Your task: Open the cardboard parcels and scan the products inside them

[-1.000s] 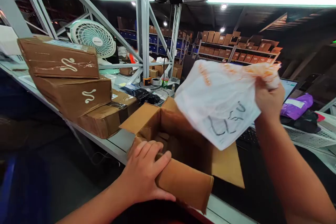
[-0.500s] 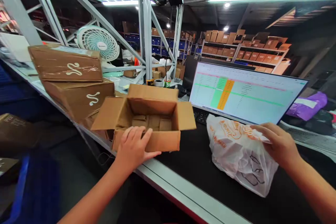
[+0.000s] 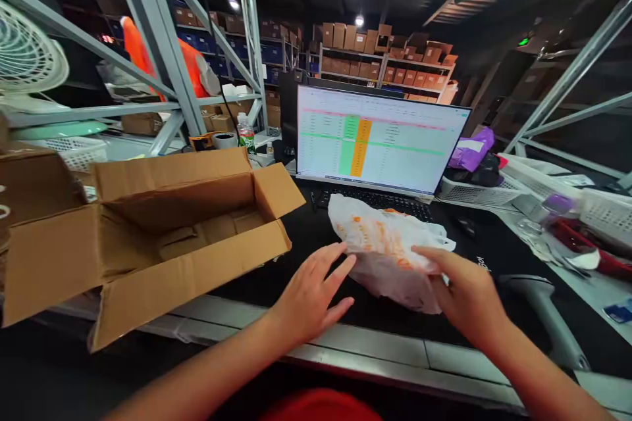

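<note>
The right grip pinches the white plastic bag. The left grip, loosely spread and empty, is at its edge.

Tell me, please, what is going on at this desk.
A person has both hands at a white plastic bag lying on the black mat before the monitor. The right hand touches the bag's right side; the left hand, fingers spread, is by its left. An open box stands to the left, with neither hand on it.
</note>
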{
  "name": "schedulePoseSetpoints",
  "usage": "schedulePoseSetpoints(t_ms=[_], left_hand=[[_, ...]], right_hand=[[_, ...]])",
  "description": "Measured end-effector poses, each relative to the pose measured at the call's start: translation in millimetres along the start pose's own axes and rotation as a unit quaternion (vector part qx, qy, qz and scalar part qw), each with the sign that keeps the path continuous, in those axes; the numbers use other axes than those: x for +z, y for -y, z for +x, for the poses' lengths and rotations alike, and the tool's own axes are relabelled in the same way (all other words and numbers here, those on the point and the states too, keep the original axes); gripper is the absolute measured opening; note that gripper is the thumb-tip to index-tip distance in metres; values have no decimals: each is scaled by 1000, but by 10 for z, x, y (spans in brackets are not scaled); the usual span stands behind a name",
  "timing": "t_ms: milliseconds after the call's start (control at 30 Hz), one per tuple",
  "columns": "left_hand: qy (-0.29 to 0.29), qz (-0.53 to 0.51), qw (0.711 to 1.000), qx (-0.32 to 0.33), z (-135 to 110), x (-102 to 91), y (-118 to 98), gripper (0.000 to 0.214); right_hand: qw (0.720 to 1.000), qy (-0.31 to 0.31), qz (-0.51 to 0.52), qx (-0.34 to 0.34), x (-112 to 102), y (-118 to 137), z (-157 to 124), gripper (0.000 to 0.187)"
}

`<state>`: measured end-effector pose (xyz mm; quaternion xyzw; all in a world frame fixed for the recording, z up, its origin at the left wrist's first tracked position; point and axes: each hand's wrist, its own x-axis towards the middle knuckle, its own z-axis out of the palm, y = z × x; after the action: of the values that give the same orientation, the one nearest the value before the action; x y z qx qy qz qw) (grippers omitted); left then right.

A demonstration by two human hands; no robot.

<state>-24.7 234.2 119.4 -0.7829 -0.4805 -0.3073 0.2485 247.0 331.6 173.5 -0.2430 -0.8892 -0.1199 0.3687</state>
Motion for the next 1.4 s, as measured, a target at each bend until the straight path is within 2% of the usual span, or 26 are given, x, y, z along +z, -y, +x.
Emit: schedulePoseSetpoints(t_ms=[67, 133, 233, 300, 367, 467, 533, 600, 633, 700, 733, 767, 800, 867, 933, 1000, 1067, 1133, 1200, 1267, 1333, 1400], left_hand=[[28, -53, 998, -5, 193, 79, -6, 79], [68, -58, 996, 12, 358, 102, 25, 78], [110, -41, 992, 49, 475, 120, 83, 43], [81, -47, 993, 72, 462, 134, 105, 20], [45, -59, 993, 90, 414, 132, 107, 13], [51, -72, 993, 85, 361, 86, 82, 15], [78, -58, 993, 60, 367, 50, 59, 18], [92, -40, 994, 39, 399, 32, 43, 23], [100, -36, 994, 31, 419, 28, 41, 24], [128, -51, 990, 25, 448, 17, 50, 20], [149, -65, 986, 23, 452, 3, 63, 17], [172, -79, 982, 20, 447, -18, 85, 15], [191, -91, 977, 12, 432, -46, 114, 18], [206, -109, 972, -27, 372, -111, 195, 37], [196, -132, 969, -70, 291, -160, 285, 55], [185, -138, 967, -106, 226, -175, 344, 63], [176, -91, 967, -159, 218, -170, 340, 61], [128, -26, 972, -196, 280, -173, 266, 45], [49, -2, 985, -165, 392, -195, 144, 32], [7, -38, 997, -72, 510, -211, 8, 36], [43, -93, 994, 24, 595, -179, -110, 35], [108, -121, 982, 95, 639, -83, -184, 35]], right_hand=[[995, 21, 92, -24, 71, 137, -117, 41], [987, 54, 141, -57, 104, 270, -214, 39], [967, 144, 190, -87, 50, 366, -277, 26], [954, 183, 227, -65, -28, 321, -271, 25], [960, 171, 222, -7, -95, 211, -252, 23], [985, 135, 83, 67, -120, 42, -209, 22], [989, 139, -26, 48, -85, -15, -157, 33], [986, 143, -80, -7, -26, -28, -88, 49], [986, 140, -82, -31, 8, -28, -53, 46], [989, 126, -53, -54, 76, -37, 5, 23], [991, 120, -33, -52, 106, -54, 23, 9], [993, 114, -18, -40, 131, -83, 31, 5], [994, 105, -10, -20, 149, -125, 29, 11], [997, 78, -6, 20, 160, -241, -4, 16], [998, 41, -9, 56, 140, -379, -66, 19], [996, 4, -9, 91, 104, -497, -131, 19], [994, -23, 0, 111, 66, -560, -176, 17], [994, -41, 22, 98, 29, -547, -188, 14], [996, -52, 37, 58, -15, -457, -171, 15], [997, -66, 29, 2, -68, -310, -146, 22], [996, -37, 27, -73, -119, -141, -131, 26], [991, 52, 46, -117, -143, 3, -144, 24]])
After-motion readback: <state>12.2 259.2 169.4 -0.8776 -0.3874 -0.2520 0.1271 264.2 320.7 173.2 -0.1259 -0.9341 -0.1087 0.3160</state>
